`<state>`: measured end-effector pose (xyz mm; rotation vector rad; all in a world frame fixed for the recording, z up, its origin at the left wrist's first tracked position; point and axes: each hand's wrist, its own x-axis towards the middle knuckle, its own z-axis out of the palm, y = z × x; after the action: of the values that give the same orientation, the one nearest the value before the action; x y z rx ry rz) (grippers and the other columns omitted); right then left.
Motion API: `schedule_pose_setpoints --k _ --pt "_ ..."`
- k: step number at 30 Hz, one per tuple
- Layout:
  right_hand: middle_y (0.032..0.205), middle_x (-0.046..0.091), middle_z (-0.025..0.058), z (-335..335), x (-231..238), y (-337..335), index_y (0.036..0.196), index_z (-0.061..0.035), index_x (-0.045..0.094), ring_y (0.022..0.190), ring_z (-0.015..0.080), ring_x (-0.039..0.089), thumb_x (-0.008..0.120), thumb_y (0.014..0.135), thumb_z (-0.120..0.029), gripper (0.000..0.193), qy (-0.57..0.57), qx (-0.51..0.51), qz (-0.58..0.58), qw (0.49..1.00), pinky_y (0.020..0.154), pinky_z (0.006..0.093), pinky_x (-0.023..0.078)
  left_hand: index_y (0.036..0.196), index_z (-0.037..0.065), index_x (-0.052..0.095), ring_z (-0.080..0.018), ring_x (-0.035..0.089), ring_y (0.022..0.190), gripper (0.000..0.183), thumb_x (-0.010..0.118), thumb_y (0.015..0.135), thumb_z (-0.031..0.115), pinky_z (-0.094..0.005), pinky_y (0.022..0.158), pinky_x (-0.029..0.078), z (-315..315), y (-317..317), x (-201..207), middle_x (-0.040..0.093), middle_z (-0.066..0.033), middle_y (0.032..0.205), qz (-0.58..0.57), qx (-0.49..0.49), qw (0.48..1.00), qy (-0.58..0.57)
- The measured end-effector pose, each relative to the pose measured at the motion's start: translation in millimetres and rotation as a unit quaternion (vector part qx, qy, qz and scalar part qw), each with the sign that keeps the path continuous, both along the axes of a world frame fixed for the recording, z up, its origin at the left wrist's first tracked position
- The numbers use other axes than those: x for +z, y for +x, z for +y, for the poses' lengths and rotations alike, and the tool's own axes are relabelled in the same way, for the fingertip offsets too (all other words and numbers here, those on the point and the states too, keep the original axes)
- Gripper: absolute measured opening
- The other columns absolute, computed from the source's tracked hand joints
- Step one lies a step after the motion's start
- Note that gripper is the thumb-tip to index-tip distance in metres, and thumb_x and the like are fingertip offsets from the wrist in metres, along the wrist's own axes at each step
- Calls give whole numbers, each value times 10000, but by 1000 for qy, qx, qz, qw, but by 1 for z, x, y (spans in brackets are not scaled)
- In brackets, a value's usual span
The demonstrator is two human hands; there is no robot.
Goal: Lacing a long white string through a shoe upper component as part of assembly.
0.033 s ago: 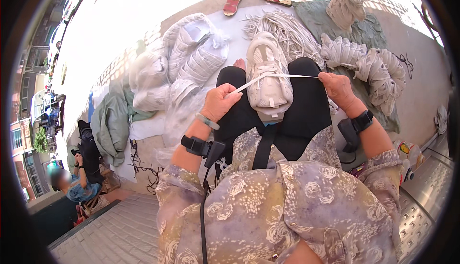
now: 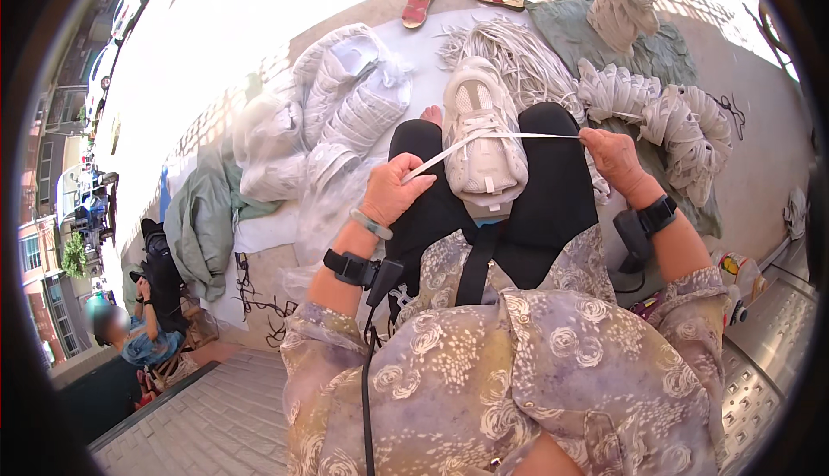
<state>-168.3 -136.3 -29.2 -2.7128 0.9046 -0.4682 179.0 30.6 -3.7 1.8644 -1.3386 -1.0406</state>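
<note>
Between my black-clad knees rests a pale beige sneaker [image 2: 486,161], its toe pointing away from me. A flat white shoelace [image 2: 544,136] crosses over its upper and stretches out to both sides. My left hand [image 2: 395,189] pinches one end, left of the shoe and slightly nearer to me. The other end is pinched in my right hand [image 2: 611,158], beyond my right knee. Both lengths look taut. Part of the lacing [image 2: 486,122] on the shoe is threaded in a criss-cross.
Beyond the shoe lies a heap of loose white laces [image 2: 509,53]. Plastic-wrapped pale shoes [image 2: 345,96] sit at left, bundled pale shoes [image 2: 691,130] at right. Red slippers [image 2: 418,8] are farther off. A seated person [image 2: 142,329] is at lower left. Metal treadplate [image 2: 760,390] borders the right.
My hands have drawn very slightly farther apart, the left one leftward and the right one rightward, with the lace still held between them. The sneaker stays in place.
</note>
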Motion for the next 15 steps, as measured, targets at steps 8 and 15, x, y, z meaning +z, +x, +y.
schedule_pose_setpoints --k 8,15 --pt "875 609 166 -48 -16 -126 931 -35 582 827 341 581 504 866 -181 178 50 -164 69 983 700 387 460 931 86 612 -315 607 671 157 608 797 168 -366 552 473 92 71 2 630 -141 779 -371 -4 919 -136" --pt "912 601 168 -78 16 -264 971 -97 592 836 363 562 408 919 -332 303 -67 -288 155 943 689 427 440 878 81 575 -358 569 629 126 520 861 193 -418 531 444 188 184 34 584 -167 696 -563 -15 826 -20"
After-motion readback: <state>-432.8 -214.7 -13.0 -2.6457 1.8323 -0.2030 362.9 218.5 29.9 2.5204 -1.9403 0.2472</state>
